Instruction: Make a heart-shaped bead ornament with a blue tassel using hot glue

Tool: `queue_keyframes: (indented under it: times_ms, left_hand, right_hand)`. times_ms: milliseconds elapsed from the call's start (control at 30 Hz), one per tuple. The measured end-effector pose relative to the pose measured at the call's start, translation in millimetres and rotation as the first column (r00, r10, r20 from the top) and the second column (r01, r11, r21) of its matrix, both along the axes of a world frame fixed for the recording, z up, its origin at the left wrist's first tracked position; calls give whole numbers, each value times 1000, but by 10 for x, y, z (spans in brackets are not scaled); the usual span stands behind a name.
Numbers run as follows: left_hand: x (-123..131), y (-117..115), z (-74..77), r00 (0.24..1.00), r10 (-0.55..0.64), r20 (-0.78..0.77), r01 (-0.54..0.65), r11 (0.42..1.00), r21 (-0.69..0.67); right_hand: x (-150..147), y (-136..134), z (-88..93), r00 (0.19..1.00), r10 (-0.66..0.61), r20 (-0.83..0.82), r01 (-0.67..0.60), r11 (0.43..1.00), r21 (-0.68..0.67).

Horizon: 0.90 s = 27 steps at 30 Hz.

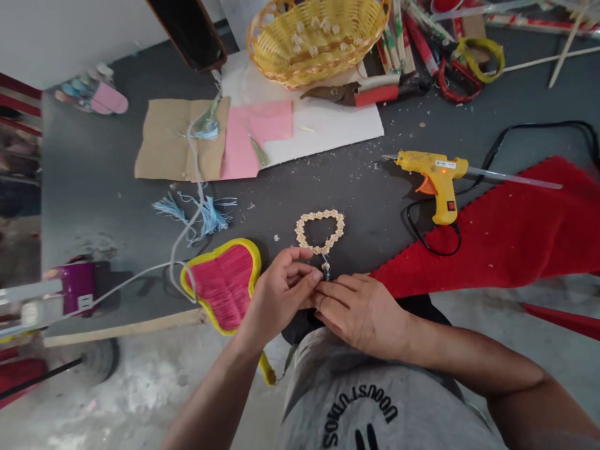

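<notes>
A ring of cream flower-shaped beads point(300, 232) lies on the grey table, rounded at the far side and narrowing toward me. From its near end hang a small bead and a blue tassel point(327, 273), whose lower part disappears under my fingers. My left hand point(287, 284) is closed beside the tassel, thumb tip against its side and fingers curled. My right hand point(363, 312) has its fingers pressed together over the tassel's lower end at the table edge. The two hands touch there, and the exact grip is hidden.
A yellow glue gun point(434, 172) and red felt point(510, 231) lie at right. A pink-and-yellow fan-like piece point(225, 281) overhangs the edge at left, near blue tassels point(213, 215) and a white cable point(180, 234). Behind stand a wicker basket point(319, 65), pliers point(375, 94) and scissors point(459, 78).
</notes>
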State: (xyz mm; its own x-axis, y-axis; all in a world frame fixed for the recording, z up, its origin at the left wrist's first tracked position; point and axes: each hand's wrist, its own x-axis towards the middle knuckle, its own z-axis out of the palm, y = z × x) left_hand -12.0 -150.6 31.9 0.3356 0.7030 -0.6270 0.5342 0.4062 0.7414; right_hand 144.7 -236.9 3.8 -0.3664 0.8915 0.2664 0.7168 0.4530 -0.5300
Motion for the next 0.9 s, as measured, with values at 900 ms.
queue_keyframes:
  times_ms: [900]
  left_hand:
    - [14,7,12,893,-221,-391,327,917,228]
  right_hand:
    - [411,-24,-24,992,-122,-23,120,989,-89]
